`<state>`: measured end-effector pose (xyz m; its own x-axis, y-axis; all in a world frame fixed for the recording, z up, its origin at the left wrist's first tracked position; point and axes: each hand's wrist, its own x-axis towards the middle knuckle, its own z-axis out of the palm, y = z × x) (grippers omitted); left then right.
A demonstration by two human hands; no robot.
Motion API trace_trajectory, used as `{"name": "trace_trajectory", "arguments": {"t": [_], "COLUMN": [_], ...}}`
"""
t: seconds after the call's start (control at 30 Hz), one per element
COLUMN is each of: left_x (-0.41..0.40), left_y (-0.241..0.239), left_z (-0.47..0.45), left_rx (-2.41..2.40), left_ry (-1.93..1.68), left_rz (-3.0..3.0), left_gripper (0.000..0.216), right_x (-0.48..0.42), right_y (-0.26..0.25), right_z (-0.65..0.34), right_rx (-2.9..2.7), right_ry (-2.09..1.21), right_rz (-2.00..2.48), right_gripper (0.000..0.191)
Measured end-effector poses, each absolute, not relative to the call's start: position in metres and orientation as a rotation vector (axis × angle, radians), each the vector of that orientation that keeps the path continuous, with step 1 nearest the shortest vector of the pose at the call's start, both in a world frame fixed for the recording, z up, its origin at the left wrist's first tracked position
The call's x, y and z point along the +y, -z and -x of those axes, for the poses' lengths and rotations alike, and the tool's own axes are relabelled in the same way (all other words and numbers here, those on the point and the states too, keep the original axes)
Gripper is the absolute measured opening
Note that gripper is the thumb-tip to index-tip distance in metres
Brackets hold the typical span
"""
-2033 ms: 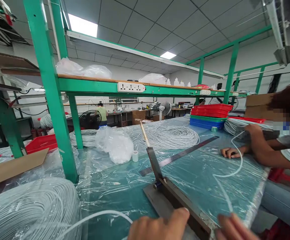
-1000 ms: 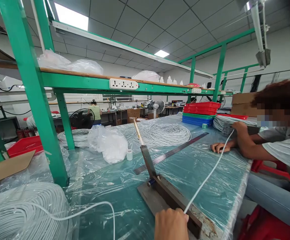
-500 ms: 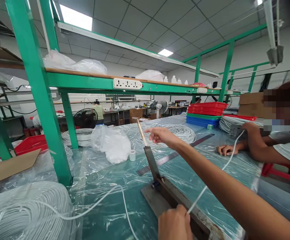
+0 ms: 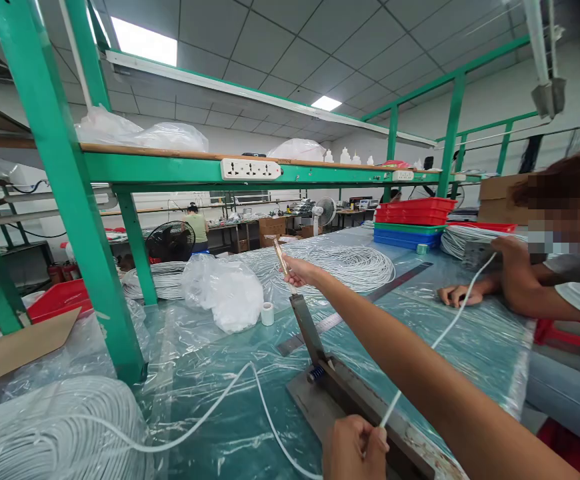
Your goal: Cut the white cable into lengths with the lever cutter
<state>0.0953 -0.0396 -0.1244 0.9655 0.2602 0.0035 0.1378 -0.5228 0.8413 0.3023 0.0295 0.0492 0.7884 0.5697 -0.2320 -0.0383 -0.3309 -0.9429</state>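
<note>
My left hand is closed on a white cable at the bottom, pinching it between thumb and fingers beside the base of a metal lever cutter. The cable stretches from this hand up to the right toward a co-worker's raised hand. On the other side a loose length bends back to a large white cable coil at lower left. My right hand wraps around the cutter's handle, whose arm stands raised. My right forearm crosses above the cable and hides part of the cutter's surroundings.
Behind the cutter lie a long metal ruler, a small white roll, a plastic bag and another cable coil. Stacked trays stand farther back. A green post rises at left.
My right hand has moved left and closed around the cutter's handle; before, it was beside it with fingers extended. My left hand still holds the cable. The view has shifted slightly.
</note>
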Motion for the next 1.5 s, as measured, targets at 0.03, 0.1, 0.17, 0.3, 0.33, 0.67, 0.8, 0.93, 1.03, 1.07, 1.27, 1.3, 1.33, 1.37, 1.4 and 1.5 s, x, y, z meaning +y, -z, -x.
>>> {"name": "trace_trajectory", "arguments": {"t": [0.03,0.1,0.17,0.3,0.33,0.67,0.8,0.93,1.03,1.07,1.27,1.3,1.33,1.37,1.4,1.5], "left_x": [-0.039,-0.039,-0.041,-0.045,-0.046,-0.044,-0.044,-0.042,-0.042,-0.043,-0.045,-0.044,-0.044,-0.044,-0.044,-0.046], "left_y": [0.119,0.106,0.094,0.086,0.089,0.129,0.130,0.135,0.137,0.136,0.134,0.135,0.135,0.135,0.135,0.136], "left_z": [-0.093,-0.089,-0.086,-0.085,-0.085,-0.096,-0.105,-0.112,-0.113,-0.112,-0.113,-0.114,-0.115,-0.116,-0.116,-0.118], "left_rx": [0.278,0.272,0.282,0.258,0.246,0.256,0.261,0.303,0.365,0.386,0.420,0.417,0.418,0.425,0.434,0.449], "left_ry": [-0.149,-0.123,-0.052,0.052,0.044,-0.336,-0.341,-0.307,-0.305,-0.311,-0.312,-0.310,-0.312,-0.318,-0.323,-0.337], "left_rz": [-2.187,-2.322,-2.451,-2.604,-2.596,-2.010,-1.949,-2.002,-2.011,-2.015,-2.034,-2.035,-2.035,-2.033,-2.029,-2.011], "left_gripper": [0.032,0.032,0.034,0.037,0.036,0.028,0.039,0.043,0.041,0.041,0.040,0.040,0.040,0.041,0.042,0.042], "right_x": [0.027,0.020,0.011,-0.018,-0.028,-0.118,-0.143,-0.161,-0.172,-0.175,-0.188,-0.190,-0.193,-0.196,-0.199,-0.212], "right_y": [-0.052,-0.059,-0.065,-0.076,-0.079,-0.083,-0.080,-0.072,-0.065,-0.062,-0.051,-0.049,-0.046,-0.042,-0.038,-0.025], "right_z": [-0.302,-0.300,-0.296,-0.283,-0.278,-0.231,-0.213,-0.201,-0.196,-0.194,-0.185,-0.185,-0.185,-0.185,-0.184,-0.178], "right_rx": [-0.408,-0.415,-0.430,-0.473,-0.484,-0.471,-0.453,-0.440,-0.437,-0.437,-0.459,-0.470,-0.481,-0.488,-0.491,-0.459], "right_ry": [-0.655,-0.659,-0.655,-0.632,-0.627,-0.660,-0.673,-0.688,-0.697,-0.699,-0.708,-0.705,-0.703,-0.702,-0.705,-0.738], "right_rz": [1.820,1.819,1.807,1.749,1.729,1.536,1.515,1.480,1.438,1.426,1.350,1.336,1.324,1.316,1.315,1.315], "right_gripper": [0.047,0.051,0.054,0.060,0.060,0.053,0.045,0.034,0.033,0.034,0.040,0.039,0.035,0.029,0.024,0.021]}}
